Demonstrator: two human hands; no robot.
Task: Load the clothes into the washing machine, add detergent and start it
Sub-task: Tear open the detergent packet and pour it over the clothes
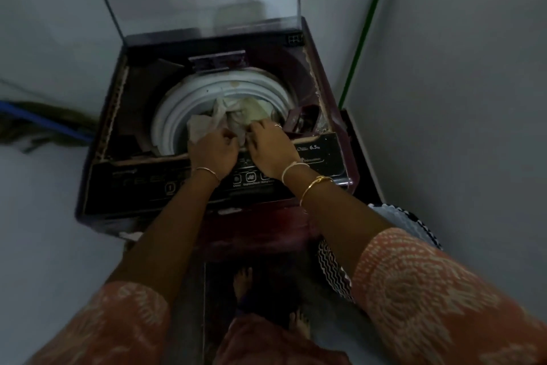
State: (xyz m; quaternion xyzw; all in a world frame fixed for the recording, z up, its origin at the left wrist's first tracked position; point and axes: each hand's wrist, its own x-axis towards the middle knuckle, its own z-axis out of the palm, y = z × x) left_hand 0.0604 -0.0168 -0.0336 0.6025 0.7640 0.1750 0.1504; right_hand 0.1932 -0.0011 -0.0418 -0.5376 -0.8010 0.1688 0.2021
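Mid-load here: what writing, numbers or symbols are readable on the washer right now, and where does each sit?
"6.5": right end of the control panel; the small unit after it is unreadable.
Label just under that: blurred, unreadable.
Captions under the button icons: too small to read.
Brand mark, left end of the panel: blurred, unreadable.
Power symbol: on a button at the left, no words.
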